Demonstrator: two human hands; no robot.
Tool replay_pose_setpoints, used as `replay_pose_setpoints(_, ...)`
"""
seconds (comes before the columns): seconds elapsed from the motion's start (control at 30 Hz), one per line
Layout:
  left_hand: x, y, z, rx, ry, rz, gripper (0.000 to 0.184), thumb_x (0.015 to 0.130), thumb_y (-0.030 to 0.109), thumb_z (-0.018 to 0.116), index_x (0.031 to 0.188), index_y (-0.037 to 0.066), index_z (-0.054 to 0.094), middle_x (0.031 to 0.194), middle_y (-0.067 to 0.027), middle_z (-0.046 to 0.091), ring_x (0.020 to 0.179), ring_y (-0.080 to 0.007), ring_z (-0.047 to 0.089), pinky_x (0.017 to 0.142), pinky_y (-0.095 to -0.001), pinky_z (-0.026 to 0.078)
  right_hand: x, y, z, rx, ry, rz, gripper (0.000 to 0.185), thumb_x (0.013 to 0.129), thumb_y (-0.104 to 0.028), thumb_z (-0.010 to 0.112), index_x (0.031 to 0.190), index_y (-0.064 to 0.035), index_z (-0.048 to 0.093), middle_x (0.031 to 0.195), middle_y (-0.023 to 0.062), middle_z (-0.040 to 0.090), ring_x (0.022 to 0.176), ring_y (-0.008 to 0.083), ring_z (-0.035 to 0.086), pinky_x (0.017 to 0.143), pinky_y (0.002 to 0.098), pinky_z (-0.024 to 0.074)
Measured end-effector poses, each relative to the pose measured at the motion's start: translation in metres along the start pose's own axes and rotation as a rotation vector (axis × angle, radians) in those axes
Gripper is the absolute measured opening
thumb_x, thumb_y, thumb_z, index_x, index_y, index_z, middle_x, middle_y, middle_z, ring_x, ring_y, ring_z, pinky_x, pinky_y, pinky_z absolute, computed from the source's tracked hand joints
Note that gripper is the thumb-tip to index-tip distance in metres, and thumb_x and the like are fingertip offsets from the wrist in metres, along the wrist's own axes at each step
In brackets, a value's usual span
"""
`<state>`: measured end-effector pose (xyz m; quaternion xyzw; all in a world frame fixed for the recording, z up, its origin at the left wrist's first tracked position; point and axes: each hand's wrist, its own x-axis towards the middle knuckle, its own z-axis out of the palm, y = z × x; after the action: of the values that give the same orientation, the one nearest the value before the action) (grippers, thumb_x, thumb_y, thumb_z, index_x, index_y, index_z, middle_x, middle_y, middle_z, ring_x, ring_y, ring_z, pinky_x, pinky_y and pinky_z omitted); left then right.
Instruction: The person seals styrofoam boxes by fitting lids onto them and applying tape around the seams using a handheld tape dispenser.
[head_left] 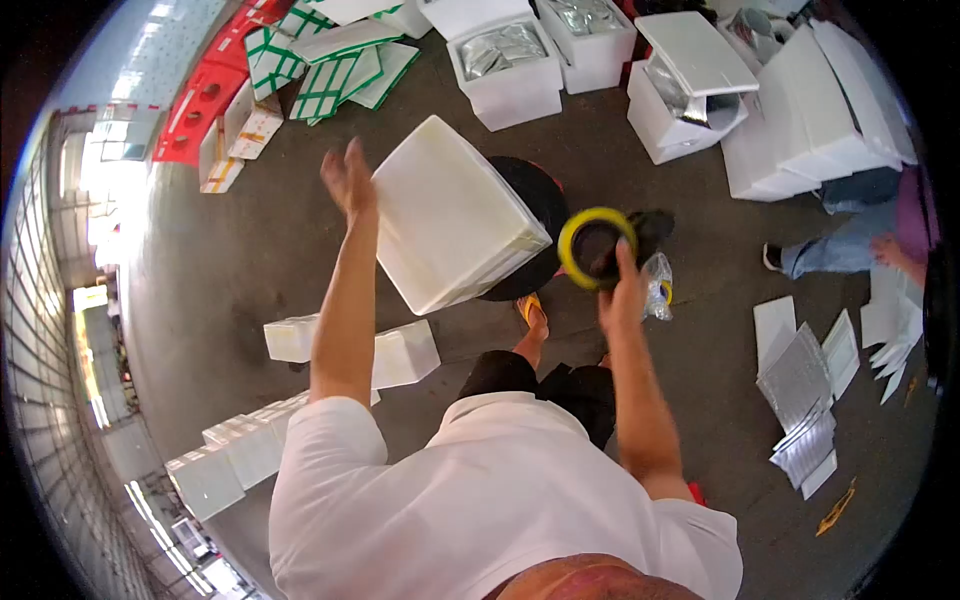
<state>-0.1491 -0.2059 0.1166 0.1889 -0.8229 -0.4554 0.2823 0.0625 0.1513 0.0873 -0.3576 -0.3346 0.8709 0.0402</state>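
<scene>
A white foam box (450,215) rests, turned at an angle, on a round black stool top (530,195) in front of me. My left hand (350,182) is raised at the box's left side with its fingers apart and holds nothing; whether it touches the box I cannot tell. My right hand (625,290) grips a roll of yellow tape (567,248), held up to the right of the box. A strip of yellowish tape appears along the box's lower right edge.
Foam boxes with silvery bags (503,50) stand at the back. Green-taped lids (345,75) lie back left, near red crates (200,105). White boxes (250,435) line the left floor. Foam sheets (800,370) lie right, near another person's leg (835,245).
</scene>
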Motion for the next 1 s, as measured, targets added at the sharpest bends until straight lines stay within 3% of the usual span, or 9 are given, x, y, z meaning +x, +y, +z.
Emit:
replay_pose_setpoints(0.07,-0.009,-0.035,-0.054,-0.538,-0.153,-0.81,0.081,0.089,0.064,0.054,0.137,0.0,0.044,0.134,-0.0201,0.051,0.124,-0.0301,0.052,0.103,-0.045,0.043,0.031,-0.025,0.051,-0.061,-0.19,0.01,0.051,0.089,-0.026,0.07,0.126,0.0039,0.052,0.121,0.0167,0.06,0.11,0.0243,0.062,0.089,0.0346,0.0537)
replay_pose_setpoints(0.13,-0.049,-0.045,-0.072,-0.649,-0.533,-0.896,0.084,0.088,0.073,0.043,0.139,0.007,0.047,0.136,-0.0164,0.052,0.125,-0.0311,0.052,0.102,-0.0496,0.044,0.111,0.009,0.102,-0.025,-0.503,0.143,0.035,0.088,-0.026,0.071,0.114,-0.003,0.062,0.104,0.0064,0.068,0.093,0.0147,0.066,0.082,0.0286,0.0508)
replay_pose_setpoints(0.23,-0.058,-0.045,-0.07,-0.794,-0.573,-0.938,0.084,0.087,0.076,0.042,0.139,0.011,0.049,0.136,-0.0127,0.054,0.125,-0.0295,0.052,0.104,-0.0476,0.043,0.117,0.029,0.197,-0.048,-0.754,0.315,0.03,0.096,-0.031,0.06,0.111,-0.0061,0.065,0.104,0.0038,0.069,0.097,0.014,0.065,0.084,0.0307,0.0535)
replay_pose_setpoints(0.37,-0.062,-0.026,-0.072,-0.795,-0.541,-0.838,0.086,0.086,0.076,0.044,0.14,0.01,0.048,0.137,-0.0125,0.053,0.125,-0.0293,0.052,0.104,-0.0468,0.042,0.091,0.03,0.232,-0.444,-0.698,0.282,0.03,0.096,-0.028,0.059,0.114,-0.0046,0.064,0.106,0.0054,0.069,0.096,0.0158,0.065,0.086,0.0293,0.0522)
replay_pose_setpoints(0.63,-0.147,0.004,-0.11,-0.66,-0.26,-0.457,0.064,0.093,0.056,0.055,0.129,0.004,0.043,0.116,-0.0119,0.053,0.106,-0.0214,0.053,0.094,-0.041,0.044,0.033,-0.028,0.099,-0.054,-0.752,0.283,0.035,0.096,-0.03,0.057,0.116,-0.0015,0.062,0.109,0.0103,0.068,0.1,0.0197,0.067,0.09,0.0338,0.0549)
replay_pose_setpoints(0.77,-0.244,-0.058,-0.095,-0.21,-0.371,-0.398,0.067,0.089,0.04,0.069,0.132,0.0,0.036,0.123,-0.0152,0.05,0.111,-0.0238,0.051,0.1,-0.0387,0.039,0.049,0.018,0.002,-0.099,-0.53,0.334,0.043,0.094,-0.032,0.059,0.123,-0.0004,0.059,0.117,0.0112,0.065,0.105,0.0234,0.064,0.094,0.0365,0.0523)
replay_pose_setpoints(0.9,-0.282,-0.072,-0.085,0.073,-0.506,-0.341,0.076,0.083,0.041,0.077,0.128,-0.006,0.038,0.13,-0.0198,0.045,0.122,-0.0252,0.045,0.105,-0.0399,0.036,0.071,0.018,-0.055,-0.184,-0.584,0.431,0.038,0.093,-0.036,0.059,0.12,-0.0092,0.063,0.116,0.0044,0.064,0.107,0.0126,0.061,0.093,0.0303,0.0474)
replay_pose_setpoints(0.97,-0.278,-0.069,-0.085,-0.086,-0.459,-0.24,0.085,0.077,0.041,0.082,0.133,-0.004,0.037,0.134,-0.0232,0.044,0.128,-0.0315,0.042,0.107,-0.0448,0.035,0.073,0.028,-0.095,-0.222,-0.402,0.403,0.04,0.092,-0.037,0.062,0.12,-0.0075,0.063,0.11,0.0045,0.066,0.098,0.0145,0.065,0.084,0.0287,0.0523)
replay_pose_setpoints(1.0,-0.269,-0.05,-0.084,0.146,-0.449,0.051,0.086,0.075,0.039,0.083,0.135,-0.001,0.037,0.137,-0.024,0.043,0.132,-0.0347,0.04,0.109,-0.047,0.033,0.063,0.016,-0.107,-0.25,-0.321,0.372,0.042,0.091,-0.037,0.063,0.121,-0.0072,0.063,0.111,0.0047,0.066,0.099,0.0146,0.065,0.084,0.0289,0.0522)
